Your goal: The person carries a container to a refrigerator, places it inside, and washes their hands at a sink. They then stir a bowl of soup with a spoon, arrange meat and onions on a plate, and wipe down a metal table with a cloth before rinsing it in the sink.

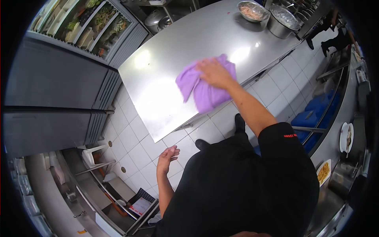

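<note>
A purple cloth lies bunched and partly folded on the stainless steel table, close to its near edge. My right hand presses down on the cloth from above and grips it, with the fingers slightly blurred. Part of the cloth hangs over the table's edge. My left hand hangs low beside my body, away from the table's corner. Its fingers are loosely bent, and nothing shows in them.
At the table's far end stand a metal bowl of pinkish food and a deep metal pot. A refrigerator is at left. Plates of food rest on the right counter. Another person's legs show at the far right.
</note>
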Action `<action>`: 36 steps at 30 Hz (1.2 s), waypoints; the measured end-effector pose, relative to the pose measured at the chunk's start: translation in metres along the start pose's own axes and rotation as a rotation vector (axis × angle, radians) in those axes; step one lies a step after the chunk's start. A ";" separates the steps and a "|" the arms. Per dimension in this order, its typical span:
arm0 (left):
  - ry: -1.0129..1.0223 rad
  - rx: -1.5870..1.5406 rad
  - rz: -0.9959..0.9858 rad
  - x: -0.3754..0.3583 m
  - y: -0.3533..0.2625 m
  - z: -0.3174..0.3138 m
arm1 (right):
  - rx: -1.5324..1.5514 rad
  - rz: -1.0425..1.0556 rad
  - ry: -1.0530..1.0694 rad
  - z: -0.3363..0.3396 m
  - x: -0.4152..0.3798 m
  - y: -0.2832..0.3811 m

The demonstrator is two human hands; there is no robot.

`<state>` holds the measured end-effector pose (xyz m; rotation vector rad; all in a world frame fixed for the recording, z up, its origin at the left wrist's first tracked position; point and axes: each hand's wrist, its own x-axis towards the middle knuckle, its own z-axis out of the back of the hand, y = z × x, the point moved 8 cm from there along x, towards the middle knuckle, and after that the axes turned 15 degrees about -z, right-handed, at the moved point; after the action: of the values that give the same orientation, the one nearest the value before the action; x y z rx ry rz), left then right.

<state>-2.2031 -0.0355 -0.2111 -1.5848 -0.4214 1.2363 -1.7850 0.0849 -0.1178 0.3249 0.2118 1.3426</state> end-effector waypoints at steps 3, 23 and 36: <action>0.012 0.024 -0.210 0.016 -0.097 -0.073 | 0.203 -0.144 -0.059 0.030 0.026 -0.069; 0.155 1.352 -0.995 0.245 -0.287 -0.363 | 0.510 -0.691 -0.447 0.144 0.064 -0.360; 0.243 1.370 -1.411 0.559 -0.454 -0.506 | 0.626 -0.694 -0.190 0.162 -0.146 -0.335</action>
<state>-1.4022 0.3208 -0.1309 -0.0219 -0.2782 0.0159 -1.4554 -0.1394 -0.0887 0.8156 0.5324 0.5275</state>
